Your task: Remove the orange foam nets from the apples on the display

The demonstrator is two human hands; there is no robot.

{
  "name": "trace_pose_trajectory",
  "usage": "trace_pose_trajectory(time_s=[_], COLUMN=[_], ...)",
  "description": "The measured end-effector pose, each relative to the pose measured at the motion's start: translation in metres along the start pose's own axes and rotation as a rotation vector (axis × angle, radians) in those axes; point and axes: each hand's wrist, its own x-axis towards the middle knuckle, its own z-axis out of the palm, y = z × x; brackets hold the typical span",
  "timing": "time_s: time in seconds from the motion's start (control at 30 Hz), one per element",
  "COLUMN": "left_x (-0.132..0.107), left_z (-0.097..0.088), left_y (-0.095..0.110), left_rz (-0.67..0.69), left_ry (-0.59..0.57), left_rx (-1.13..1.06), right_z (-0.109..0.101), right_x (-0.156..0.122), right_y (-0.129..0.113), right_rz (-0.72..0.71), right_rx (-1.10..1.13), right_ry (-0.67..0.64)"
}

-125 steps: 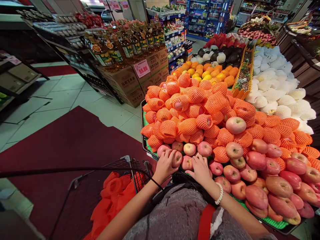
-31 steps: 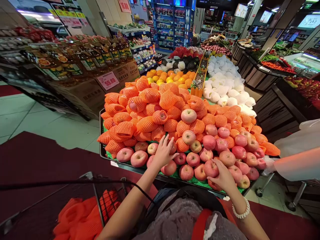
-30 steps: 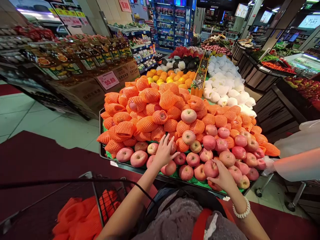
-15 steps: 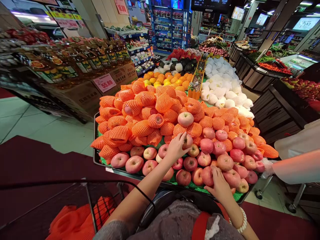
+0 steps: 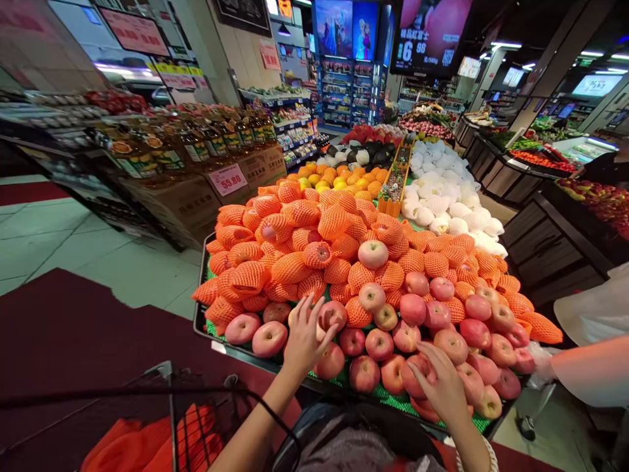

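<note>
My left hand [image 5: 305, 335] hovers over the front-left apples with its fingers spread. Just right of its fingertips lies a red apple [image 5: 333, 316]; whether they touch I cannot tell. My right hand [image 5: 441, 381] is at the front edge of the pile, thumb and fingers apart beside a red apple [image 5: 417, 375]. Neither hand holds anything. Bare apples fill the front of the display, and a pale pink apple [image 5: 372, 297] rests higher, near the middle. Behind them are heaped fruits in orange foam nets [image 5: 289, 267].
A black-rimmed stand [image 5: 246, 357] edges the fruit. At lower left is a wire basket or cart [image 5: 173, 419] with orange netting [image 5: 142, 442] in it. A person's arm [image 5: 590, 367] reaches in from the right. Oil bottles [image 5: 196, 147] stand on cartons at left.
My left hand has left the pale pink apple in the middle and moved left and nearer. My right hand's fingers have opened away from its apple. The view has tilted up.
</note>
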Motion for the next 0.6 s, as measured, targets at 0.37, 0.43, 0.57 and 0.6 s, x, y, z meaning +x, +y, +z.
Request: trace_pose_trajectory(time_s=[0.37,0.43,0.57,0.6], left_x=[-0.048,-0.038,-0.005,0.003], left_z=[-0.044,-0.046,-0.046,-0.045], left_y=[-0.116,-0.117,-0.117,-0.119], left_rz=[-0.271,-0.264,-0.288,-0.295], left_ry=[0.229,0.223,0.214,0.211], left_rx=[0.3,0.294,0.228,0.213], right_z=[0.024,0.032,0.06,0.069], right_x=[-0.003,-0.003,0.006,0.008], right_y=[-0.021,-0.015,-0.019,-0.024], right_rz=[-0.248,-0.258,-0.17,-0.123], right_rx=[0.123,0.089,-0.003,-0.01], right_ry=[0.19,0.097,-0.049,-0.035])
